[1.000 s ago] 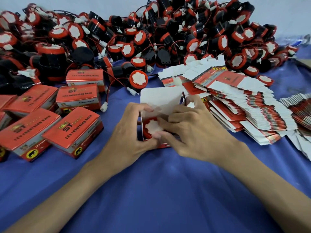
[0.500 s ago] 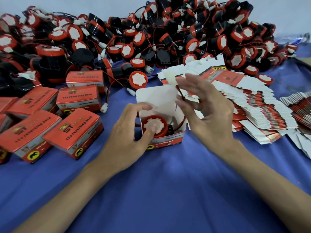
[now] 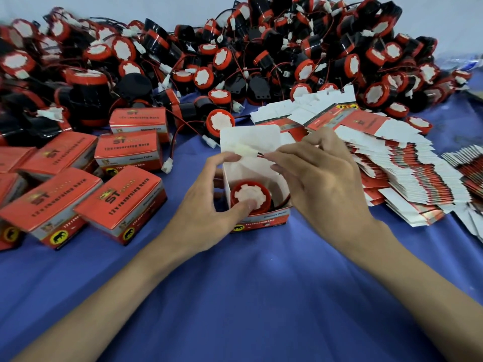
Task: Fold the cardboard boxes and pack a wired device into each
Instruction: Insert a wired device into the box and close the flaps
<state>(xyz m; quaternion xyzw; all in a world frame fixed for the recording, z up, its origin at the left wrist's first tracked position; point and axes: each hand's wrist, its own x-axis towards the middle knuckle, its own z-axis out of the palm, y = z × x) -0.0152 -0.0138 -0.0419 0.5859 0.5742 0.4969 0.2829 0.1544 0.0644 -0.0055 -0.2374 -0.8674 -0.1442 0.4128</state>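
Looking down, we see an open box (image 3: 261,220) standing on the blue cloth (image 3: 248,296), its white lid flap (image 3: 251,137) raised. A red reversing horn (image 3: 249,196) sits inside it, white face up. The left hand (image 3: 206,207) curls round the box's left wall, its thumb pressing on the horn's face and its forefinger arched up to the white connector (image 3: 244,150). The right hand (image 3: 324,184) pinches the wire (image 3: 261,154) just behind that connector between thumb and forefinger, above the box; its other fingers are loosely spread. Closed boxes (image 3: 122,202) lie to the left, flat unfolded cartons (image 3: 397,163) are stacked to the right, and a heap of loose horns (image 3: 235,53) fills the back.
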